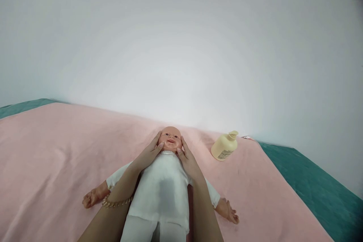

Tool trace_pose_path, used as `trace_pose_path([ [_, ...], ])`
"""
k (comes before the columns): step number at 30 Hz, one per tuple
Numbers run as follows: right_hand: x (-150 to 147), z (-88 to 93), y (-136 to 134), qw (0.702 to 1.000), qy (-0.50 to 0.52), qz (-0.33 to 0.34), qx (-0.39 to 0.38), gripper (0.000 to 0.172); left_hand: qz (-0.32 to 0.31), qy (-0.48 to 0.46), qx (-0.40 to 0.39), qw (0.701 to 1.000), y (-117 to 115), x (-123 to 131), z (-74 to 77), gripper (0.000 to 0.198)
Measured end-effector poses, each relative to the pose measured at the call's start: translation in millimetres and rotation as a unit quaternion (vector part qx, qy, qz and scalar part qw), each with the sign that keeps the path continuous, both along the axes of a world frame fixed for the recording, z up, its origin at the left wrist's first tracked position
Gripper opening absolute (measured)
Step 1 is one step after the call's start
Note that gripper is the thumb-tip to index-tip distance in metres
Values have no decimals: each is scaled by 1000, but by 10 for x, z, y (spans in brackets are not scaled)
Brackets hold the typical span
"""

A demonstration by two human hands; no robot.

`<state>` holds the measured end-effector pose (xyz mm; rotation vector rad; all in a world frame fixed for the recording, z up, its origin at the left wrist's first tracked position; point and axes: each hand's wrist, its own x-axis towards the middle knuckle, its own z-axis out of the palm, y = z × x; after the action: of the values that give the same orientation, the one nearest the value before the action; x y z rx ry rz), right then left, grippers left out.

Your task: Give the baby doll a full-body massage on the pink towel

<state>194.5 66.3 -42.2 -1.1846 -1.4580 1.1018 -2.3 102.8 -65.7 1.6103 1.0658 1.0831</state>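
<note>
A baby doll (163, 193) in a white outfit lies on its back on a pink blanket (51, 159), head towards the wall and arms spread. My left hand (149, 155) rests against the left side of the doll's head, fingers stretched along the cheek and thumb at the chin. My right hand (188, 159) lies against the right cheek in the same way. Both hands cup the head (170, 138) with fingers extended. A gold chain bracelet (116, 202) circles my left wrist.
A cream pump bottle (224, 146) lies on its side on the blanket to the right of the doll's head. A teal cover (306, 185) shows beyond the blanket at the right and far left. A plain white wall stands close behind.
</note>
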Motion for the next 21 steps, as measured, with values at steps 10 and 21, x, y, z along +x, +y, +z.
trace_pose_path([
  [10,-121,1,-10,999,27,-17,-7,94,-35,-92,-49,994,53,76,-147,109],
  [21,-165,-103,45,997,-13,-65,26,86,22,-62,-36,997,10,101,-30,93],
])
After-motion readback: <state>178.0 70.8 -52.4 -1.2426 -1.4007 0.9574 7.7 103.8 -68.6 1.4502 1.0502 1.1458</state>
